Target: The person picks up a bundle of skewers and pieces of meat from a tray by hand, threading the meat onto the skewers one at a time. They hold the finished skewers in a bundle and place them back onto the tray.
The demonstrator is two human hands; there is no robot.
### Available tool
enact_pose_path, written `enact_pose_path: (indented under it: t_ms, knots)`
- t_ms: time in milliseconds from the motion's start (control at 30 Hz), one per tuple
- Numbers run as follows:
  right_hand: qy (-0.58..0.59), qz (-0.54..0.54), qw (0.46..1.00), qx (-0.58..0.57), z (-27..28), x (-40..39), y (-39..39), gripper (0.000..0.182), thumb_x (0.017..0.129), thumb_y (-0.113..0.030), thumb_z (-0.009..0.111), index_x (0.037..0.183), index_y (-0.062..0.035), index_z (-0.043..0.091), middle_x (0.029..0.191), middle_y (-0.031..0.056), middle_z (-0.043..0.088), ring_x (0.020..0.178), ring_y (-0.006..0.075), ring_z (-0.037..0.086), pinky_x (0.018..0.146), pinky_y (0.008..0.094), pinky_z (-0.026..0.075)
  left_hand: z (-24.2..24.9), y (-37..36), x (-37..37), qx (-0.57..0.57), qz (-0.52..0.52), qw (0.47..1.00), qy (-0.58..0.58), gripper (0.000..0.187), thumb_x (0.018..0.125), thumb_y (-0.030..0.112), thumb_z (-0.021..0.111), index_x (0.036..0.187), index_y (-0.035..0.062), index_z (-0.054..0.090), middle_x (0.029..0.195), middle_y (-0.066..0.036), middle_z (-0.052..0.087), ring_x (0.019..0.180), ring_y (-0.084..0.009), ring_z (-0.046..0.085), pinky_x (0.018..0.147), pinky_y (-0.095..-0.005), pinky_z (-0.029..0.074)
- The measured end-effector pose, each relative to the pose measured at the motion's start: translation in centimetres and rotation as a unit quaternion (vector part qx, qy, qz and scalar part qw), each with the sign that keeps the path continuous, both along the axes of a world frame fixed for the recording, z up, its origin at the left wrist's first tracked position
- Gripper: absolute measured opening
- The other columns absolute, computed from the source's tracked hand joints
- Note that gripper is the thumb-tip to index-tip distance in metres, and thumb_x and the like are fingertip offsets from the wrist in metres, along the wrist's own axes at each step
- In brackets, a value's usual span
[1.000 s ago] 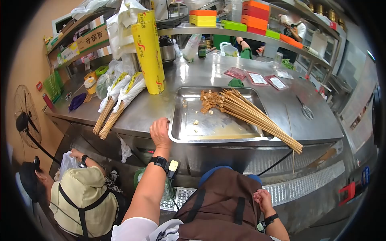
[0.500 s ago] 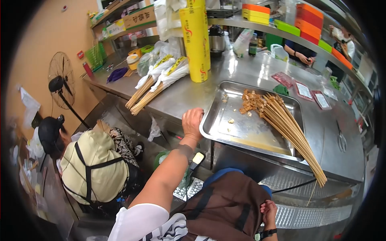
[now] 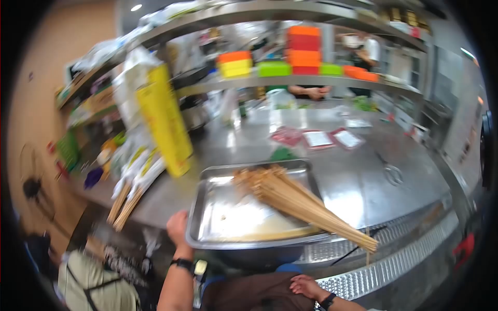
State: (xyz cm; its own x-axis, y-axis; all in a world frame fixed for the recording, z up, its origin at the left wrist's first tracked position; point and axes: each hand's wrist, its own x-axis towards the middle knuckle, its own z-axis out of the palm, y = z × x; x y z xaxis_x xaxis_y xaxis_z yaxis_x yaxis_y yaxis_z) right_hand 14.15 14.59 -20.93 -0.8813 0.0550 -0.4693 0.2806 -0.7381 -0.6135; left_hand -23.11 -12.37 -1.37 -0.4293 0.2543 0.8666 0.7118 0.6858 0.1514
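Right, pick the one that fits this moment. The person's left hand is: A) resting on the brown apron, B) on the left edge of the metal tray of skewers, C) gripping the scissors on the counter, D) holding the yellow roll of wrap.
B: the left hand sits against the left rim of the metal tray that holds the bundle of skewers, while the right hand lies down by the apron.

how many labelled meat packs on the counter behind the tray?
3 meat packs, side by side on the steel counter beyond the tray: left, middle, right. Blur could hide others.
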Motion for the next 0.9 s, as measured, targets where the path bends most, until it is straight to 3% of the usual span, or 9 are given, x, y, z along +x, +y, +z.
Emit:
enact_pose_path:
  t_ms: [33, 100, 333, 900]
  knots:
    - [0.009, -0.035, 0.999, 0.001, -0.6, -0.4, 0.1, 0.02, 0.09, -0.011, 0.05, 0.107, 0.0001, 0.054, 0.085, 0.0172, 0.065, 0.068, 0.0213, 0.065, 0.063, 0.0296, 0.055, 0.7, 0.4, 0.8, -0.006, 0.017, 0.999, 0.028, 0.01, 0.073, 0.013, 0.056, 0.081, 0.0074, 0.057, 0.084, -0.007, 0.06, 0.076, -0.0272, 0.055, 0.068, -0.0378, 0.041]
    - [0.002, 0.042, 0.999, -0.021, -2.9, -1.6, -0.3, 0.02, 0.092, -0.014, 0.048, 0.106, -0.0009, 0.054, 0.087, 0.0151, 0.065, 0.07, 0.0191, 0.065, 0.065, 0.0285, 0.054, 0.1, 0.6, 0.8, 0.004, 0.044, 0.998, 0.039, 0.01, 0.075, 0.015, 0.056, 0.081, 0.0069, 0.056, 0.084, -0.006, 0.059, 0.077, -0.026, 0.055, 0.069, -0.0368, 0.04]
    - [-0.02, 0.055, 0.998, -0.008, -2.4, -3.5, -1.7, 0.022, 0.093, -0.02, 0.048, 0.108, -0.0038, 0.053, 0.087, 0.0115, 0.065, 0.069, 0.0159, 0.064, 0.062, 0.0248, 0.052, 0.5, 0.6, 1.1, -0.007, 0.041, 0.999, 0.021, 0.013, 0.077, 0.018, 0.057, 0.08, 0.0063, 0.054, 0.085, -0.006, 0.059, 0.077, -0.0254, 0.054, 0.069, -0.0362, 0.039]
    - [-0.041, -0.015, 0.998, 0.05, -0.5, -1.1, -2.1, 0.021, 0.093, -0.019, 0.047, 0.107, -0.0051, 0.054, 0.087, 0.0097, 0.065, 0.068, 0.0141, 0.062, 0.06, 0.0238, 0.05, 0.4, 0.6, 1.6, 0.023, 0.033, 0.999, 0.02, 0.013, 0.075, 0.017, 0.06, 0.081, 0.0069, 0.055, 0.087, -0.006, 0.06, 0.081, -0.0253, 0.056, 0.072, -0.0367, 0.04]
